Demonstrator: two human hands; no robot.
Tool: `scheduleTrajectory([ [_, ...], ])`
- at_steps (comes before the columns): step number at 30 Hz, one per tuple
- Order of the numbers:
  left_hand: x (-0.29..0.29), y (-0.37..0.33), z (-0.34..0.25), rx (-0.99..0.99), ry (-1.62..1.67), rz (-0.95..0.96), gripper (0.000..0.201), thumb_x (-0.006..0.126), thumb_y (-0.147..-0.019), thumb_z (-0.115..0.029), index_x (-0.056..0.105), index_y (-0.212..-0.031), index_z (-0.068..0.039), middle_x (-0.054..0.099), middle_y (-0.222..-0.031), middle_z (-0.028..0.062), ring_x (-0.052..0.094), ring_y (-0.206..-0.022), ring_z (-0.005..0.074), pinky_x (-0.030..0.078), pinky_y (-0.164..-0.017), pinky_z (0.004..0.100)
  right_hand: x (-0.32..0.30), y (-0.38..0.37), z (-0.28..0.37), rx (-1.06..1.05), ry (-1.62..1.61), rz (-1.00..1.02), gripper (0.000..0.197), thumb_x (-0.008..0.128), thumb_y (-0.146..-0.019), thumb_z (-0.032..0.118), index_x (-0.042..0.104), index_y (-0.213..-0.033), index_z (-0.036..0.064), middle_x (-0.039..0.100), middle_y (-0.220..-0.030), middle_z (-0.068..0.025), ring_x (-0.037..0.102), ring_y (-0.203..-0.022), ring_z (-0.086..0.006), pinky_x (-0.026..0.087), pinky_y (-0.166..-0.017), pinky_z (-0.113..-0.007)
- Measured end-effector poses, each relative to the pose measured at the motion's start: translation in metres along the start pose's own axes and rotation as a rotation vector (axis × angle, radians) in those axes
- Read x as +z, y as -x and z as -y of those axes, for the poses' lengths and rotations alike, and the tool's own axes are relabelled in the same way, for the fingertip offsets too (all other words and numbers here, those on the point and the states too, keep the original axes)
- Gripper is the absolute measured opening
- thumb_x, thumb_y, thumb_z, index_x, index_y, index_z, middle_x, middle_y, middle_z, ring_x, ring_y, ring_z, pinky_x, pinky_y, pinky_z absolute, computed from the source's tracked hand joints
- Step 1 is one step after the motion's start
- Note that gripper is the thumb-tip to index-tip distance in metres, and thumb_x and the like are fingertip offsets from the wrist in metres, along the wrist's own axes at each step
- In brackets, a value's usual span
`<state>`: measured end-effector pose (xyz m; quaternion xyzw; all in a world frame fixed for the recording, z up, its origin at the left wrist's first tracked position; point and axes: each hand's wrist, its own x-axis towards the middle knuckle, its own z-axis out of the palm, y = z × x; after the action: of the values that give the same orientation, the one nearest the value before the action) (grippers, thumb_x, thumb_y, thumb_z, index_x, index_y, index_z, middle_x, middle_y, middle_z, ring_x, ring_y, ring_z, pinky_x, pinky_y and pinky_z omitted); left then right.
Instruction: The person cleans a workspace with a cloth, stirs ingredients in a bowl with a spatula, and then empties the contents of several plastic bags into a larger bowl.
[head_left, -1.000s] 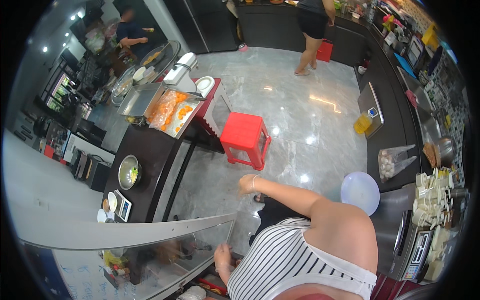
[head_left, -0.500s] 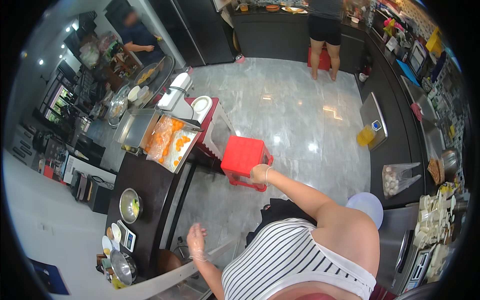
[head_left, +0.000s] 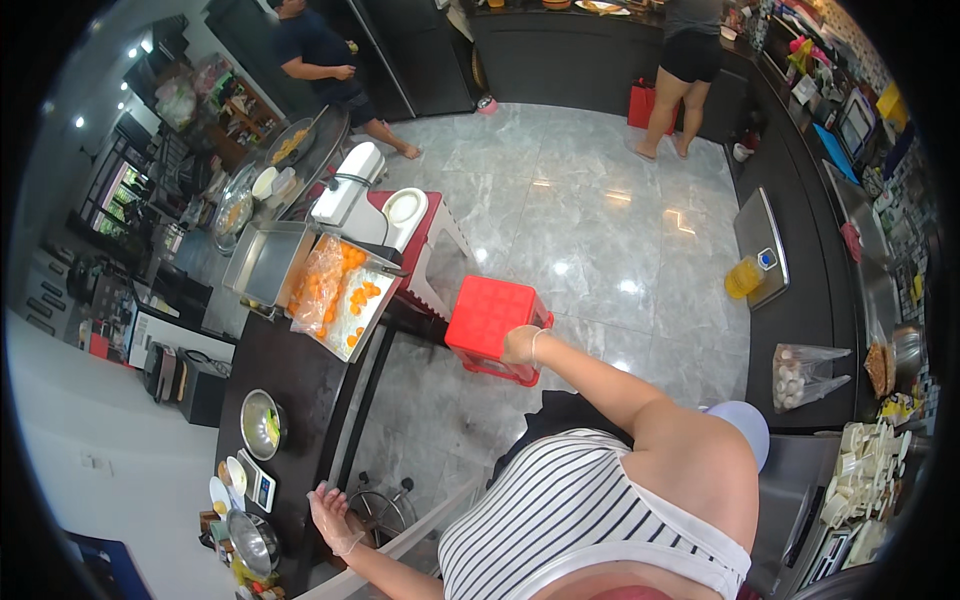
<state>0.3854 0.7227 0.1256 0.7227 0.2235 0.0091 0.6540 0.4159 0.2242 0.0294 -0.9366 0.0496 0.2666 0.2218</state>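
My right hand [head_left: 520,345], in a clear plastic glove, grips the near right edge of a red plastic stool [head_left: 490,310]. The stool stands upright with its legs close to the floor; whether they touch it I cannot tell. My left hand [head_left: 335,520], also gloved, is held out beside the edge of the dark table [head_left: 300,400] with its fingers loosely apart and nothing in them. Nearest to it on the table are a steel bowl [head_left: 252,543] and a small digital scale [head_left: 262,488]. Under this hand a wheeled stool base [head_left: 385,512] shows partly.
A tray of orange balls [head_left: 358,305], a white stand mixer [head_left: 352,195] and another steel bowl [head_left: 262,425] are at left. On the right counter lies a bag of eggs [head_left: 800,378]. One person [head_left: 318,62] stands by the fridge, another [head_left: 688,70] at the far counter.
My left hand has swung left and down toward the table edge, its fingers spreading. My right hand keeps its hold on the stool. The person by the fridge has stepped rightward.
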Motion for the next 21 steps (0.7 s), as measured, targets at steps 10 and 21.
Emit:
scheduleTrajectory([
  [10,0.000,0.005,0.020,0.038,-0.008,-0.143,0.050,0.044,-0.092,-0.047,0.060,-0.108,-0.003,0.063,-0.082,0.0055,0.058,-0.070,0.0126,0.044,-0.063,0.0244,0.014,-0.013,-0.005,-0.120,0.076,0.000,0.045,0.050,-0.076,0.045,0.070,-0.081,0.0055,0.065,-0.081,-0.0201,0.064,-0.081,-0.0316,0.048,-0.077,-0.041],
  [21,-0.012,0.028,0.027,-0.032,0.034,-0.345,0.048,0.042,-0.093,-0.047,0.061,-0.108,-0.005,0.062,-0.083,0.0021,0.058,-0.071,0.0097,0.044,-0.064,0.0224,0.033,-0.039,-0.001,-0.379,0.059,0.000,0.043,0.051,-0.080,0.044,0.067,-0.077,0.0044,0.064,-0.080,-0.0175,0.061,-0.079,-0.0347,0.047,-0.074,-0.043],
])
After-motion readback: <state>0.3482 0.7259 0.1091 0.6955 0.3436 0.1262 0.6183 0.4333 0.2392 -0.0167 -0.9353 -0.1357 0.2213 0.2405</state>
